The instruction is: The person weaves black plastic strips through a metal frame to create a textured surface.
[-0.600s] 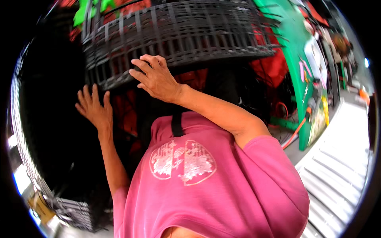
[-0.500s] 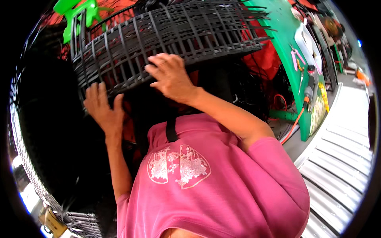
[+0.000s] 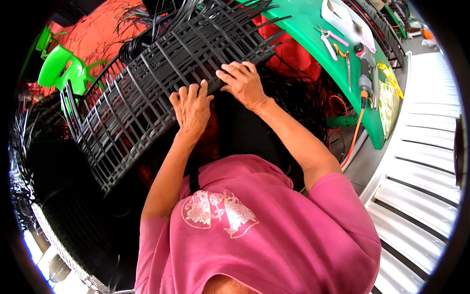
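Observation:
A black woven panel on a slatted frame (image 3: 142,88) lies slantwise before me, its left end nearer to me than its right. Long loose black strips (image 3: 245,22) stick out past its far right end. My left hand (image 3: 192,111) is closed on the near edge around its middle, fingers bent over the rim. Close by on the right, my right hand (image 3: 246,87) curls its fingers over the same edge, thumb side toward the left hand. The undersides of both grips are hidden.
On the right stands a green table (image 3: 293,34) bearing pink-handled pliers (image 3: 329,39), a white tray (image 3: 340,17) and a grey power tool (image 3: 365,81) with an orange cord (image 3: 356,132). A white slatted surface (image 3: 416,161) lies farther right. A green plastic chair (image 3: 63,71) stands far left.
The panel has swung, its left end coming nearer to me. My left hand has shifted right from near that end, and its spread fingers have closed on the edge. My right hand has moved right.

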A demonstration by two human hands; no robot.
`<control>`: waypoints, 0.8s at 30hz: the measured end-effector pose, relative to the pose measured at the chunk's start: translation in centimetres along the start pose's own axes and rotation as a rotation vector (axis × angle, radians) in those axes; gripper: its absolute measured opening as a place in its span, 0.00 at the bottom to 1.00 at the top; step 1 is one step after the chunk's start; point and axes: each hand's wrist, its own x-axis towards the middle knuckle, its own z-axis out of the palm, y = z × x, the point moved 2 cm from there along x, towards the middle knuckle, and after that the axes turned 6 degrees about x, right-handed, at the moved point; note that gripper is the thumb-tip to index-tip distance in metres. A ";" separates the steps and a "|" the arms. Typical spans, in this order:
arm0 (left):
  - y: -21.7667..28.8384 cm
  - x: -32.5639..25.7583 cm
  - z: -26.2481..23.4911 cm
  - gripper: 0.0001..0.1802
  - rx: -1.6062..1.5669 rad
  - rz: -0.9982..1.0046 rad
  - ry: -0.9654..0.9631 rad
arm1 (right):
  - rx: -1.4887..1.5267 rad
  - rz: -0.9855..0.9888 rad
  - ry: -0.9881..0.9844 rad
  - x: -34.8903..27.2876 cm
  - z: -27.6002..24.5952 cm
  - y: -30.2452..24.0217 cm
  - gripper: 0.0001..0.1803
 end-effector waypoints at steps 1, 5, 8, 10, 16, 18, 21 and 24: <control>0.2 0.2 -0.3 0.29 0.001 -0.008 0.019 | 0.020 0.007 0.014 0.0 0.1 0.2 0.28; 1.1 2.3 -1.8 0.33 0.027 0.002 0.038 | 0.128 0.063 0.052 1.1 -1.4 1.9 0.39; 3.0 4.4 -1.3 0.37 -0.030 0.110 -0.001 | 0.001 0.124 -0.056 1.1 -2.4 5.1 0.45; 4.2 6.1 0.1 0.39 -0.045 0.214 -0.033 | -0.069 0.131 -0.156 0.9 -2.3 6.9 0.45; 4.4 7.0 4.0 0.32 0.126 0.328 -0.146 | -0.098 0.019 -0.004 -0.6 -2.2 8.4 0.31; 3.8 7.1 3.8 0.31 0.130 0.333 -0.171 | -0.040 0.017 0.202 -0.7 -3.1 8.5 0.23; 3.7 7.2 3.1 0.31 0.085 0.364 -0.160 | -0.015 0.439 0.531 -7.2 -2.0 14.0 0.11; 4.1 5.9 2.1 0.34 0.025 0.358 -0.178 | 0.171 1.054 0.114 -18.5 2.1 15.1 0.08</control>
